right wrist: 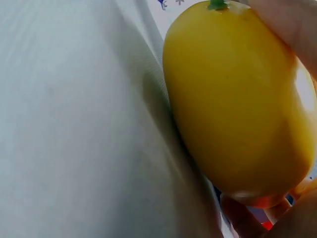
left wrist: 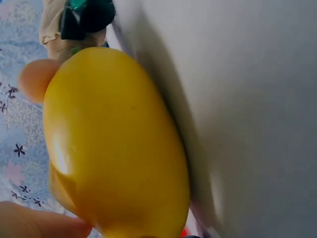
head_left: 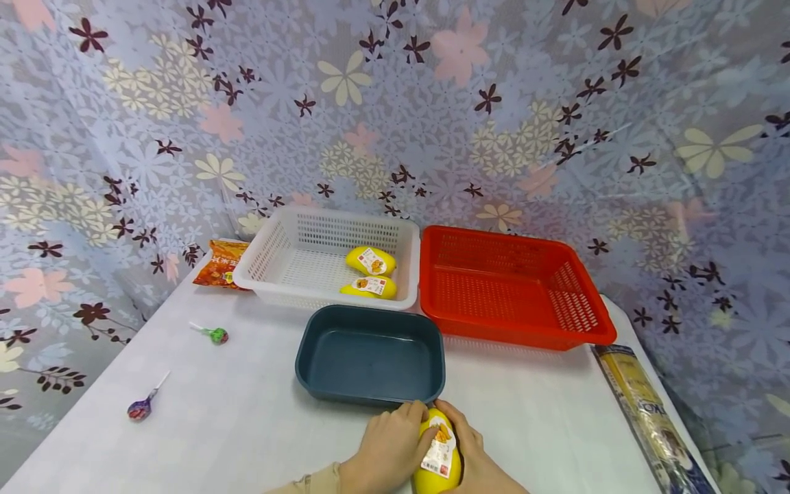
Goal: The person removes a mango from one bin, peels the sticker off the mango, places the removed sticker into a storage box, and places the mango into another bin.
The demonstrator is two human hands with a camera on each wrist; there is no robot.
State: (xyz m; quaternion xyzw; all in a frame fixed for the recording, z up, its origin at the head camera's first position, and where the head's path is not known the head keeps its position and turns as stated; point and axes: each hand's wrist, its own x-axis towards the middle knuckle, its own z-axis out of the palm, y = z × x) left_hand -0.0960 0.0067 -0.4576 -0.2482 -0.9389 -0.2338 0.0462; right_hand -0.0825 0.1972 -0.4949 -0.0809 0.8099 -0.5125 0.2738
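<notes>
A yellow mango-shaped fruit [head_left: 434, 473] with a white label and a small green stem lies on the white tabletop close to me. My left hand [head_left: 390, 444] holds it from the left, thumb over the label. From the right, my right hand [head_left: 474, 458] grips its other side. The yellow mango [left wrist: 116, 144] fills much of the left wrist view, and the right wrist view shows the mango [right wrist: 233, 99] resting against the table. Just beyond the hands stands a dark blue bin [head_left: 370, 394]. Two more yellow mangoes [head_left: 370, 261] with labels lie in a white basket [head_left: 327, 300].
A red basket [head_left: 500, 329] stands at the back right, beside the white one. An orange snack bag [head_left: 221, 264] lies at the back left. Two lollipops [head_left: 218, 335] are on the left side. A long yellow and blue packet [head_left: 648, 418] lies along the right edge.
</notes>
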